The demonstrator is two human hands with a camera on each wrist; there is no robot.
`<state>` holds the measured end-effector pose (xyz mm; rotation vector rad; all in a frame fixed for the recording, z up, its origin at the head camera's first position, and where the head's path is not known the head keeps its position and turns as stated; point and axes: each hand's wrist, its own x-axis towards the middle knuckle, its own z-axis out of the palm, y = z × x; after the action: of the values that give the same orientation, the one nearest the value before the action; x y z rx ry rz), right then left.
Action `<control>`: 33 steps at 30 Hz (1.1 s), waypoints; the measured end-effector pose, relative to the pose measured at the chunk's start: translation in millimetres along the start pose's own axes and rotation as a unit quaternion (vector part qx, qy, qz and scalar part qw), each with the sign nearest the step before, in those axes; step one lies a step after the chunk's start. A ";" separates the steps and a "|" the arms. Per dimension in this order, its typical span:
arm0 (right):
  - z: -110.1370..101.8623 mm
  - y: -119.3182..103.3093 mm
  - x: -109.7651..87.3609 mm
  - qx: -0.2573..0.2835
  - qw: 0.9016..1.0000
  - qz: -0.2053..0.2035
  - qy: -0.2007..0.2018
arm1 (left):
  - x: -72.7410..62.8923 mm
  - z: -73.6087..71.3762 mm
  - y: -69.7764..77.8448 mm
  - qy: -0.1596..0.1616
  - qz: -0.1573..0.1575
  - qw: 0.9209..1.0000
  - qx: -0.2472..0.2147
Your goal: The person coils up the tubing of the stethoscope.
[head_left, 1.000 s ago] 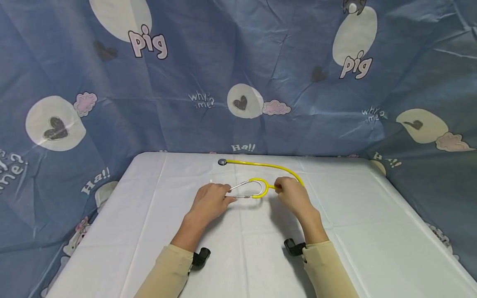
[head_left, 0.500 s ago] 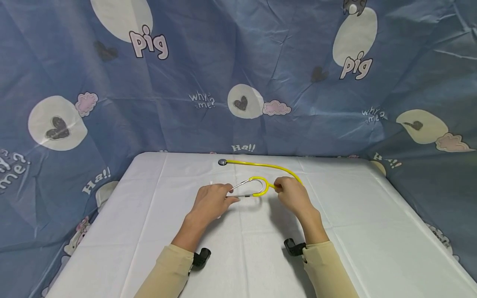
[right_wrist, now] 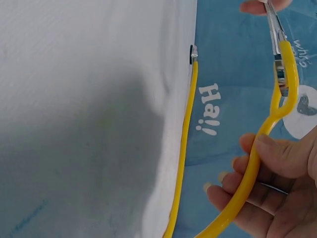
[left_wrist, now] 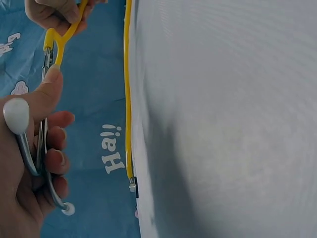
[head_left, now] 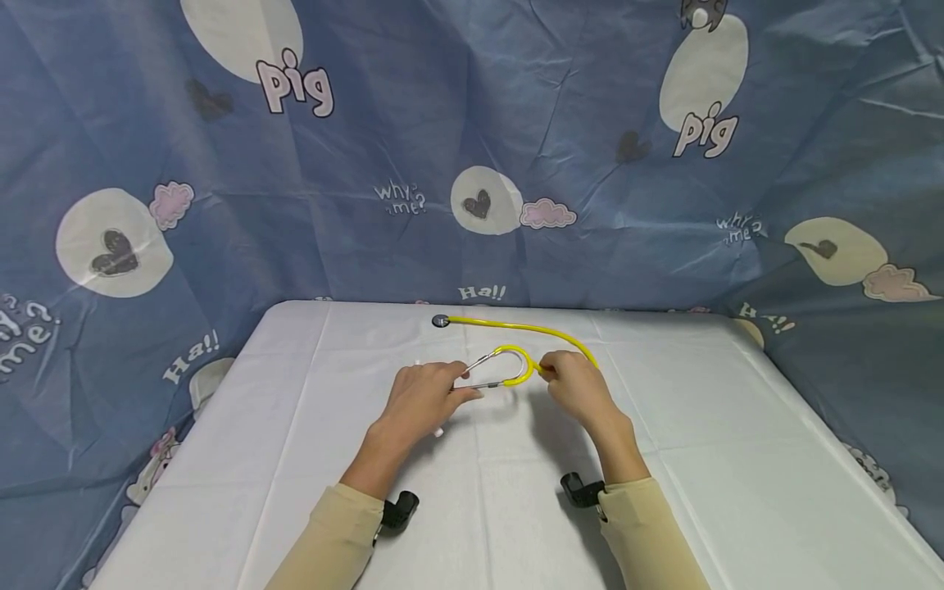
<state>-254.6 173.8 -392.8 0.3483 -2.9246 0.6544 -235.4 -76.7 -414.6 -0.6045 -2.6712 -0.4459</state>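
Nearest my head camera, two beige sleeves [head_left: 332, 537] reach over the white cloth-covered surface [head_left: 479, 516], each with a small black wrist camera [head_left: 400, 511]. Beyond them, the left hand [head_left: 422, 397] grips the two silver metal ear tubes [right_wrist: 273, 29] of a yellow-tubed stethoscope [head_left: 531, 366], thumb pressed on, fingers curled round; white ear tips [left_wrist: 16, 116] stick out past them. Alongside, I see the right hand [head_left: 581, 385] pinching the yellow flexible tubing [right_wrist: 249, 176] between thumb and forefinger, just beside the Y-shaped fork [right_wrist: 275, 116], its other fingers loosely curled beneath. The stethoscope's headset is held between both hands, and the tubing loops away to a round dark chest piece [head_left: 440, 321] near the surface's far edge. Behind hangs a blue printed cloth [head_left: 413, 98].

I judge the step in hand to be handling the headset; the next move likely calls for both grips working together, with slack in the tubing.
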 end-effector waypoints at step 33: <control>16.1 -19.2 3.3 0.178 0.984 0.002 -0.001 | 2.6 -3.0 13.5 0.111 0.006 0.992 -0.060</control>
<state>-254.1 149.2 -398.9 0.3769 -2.8002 1.1803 -230.5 -65.4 -407.9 -0.5691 -2.4419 -0.6353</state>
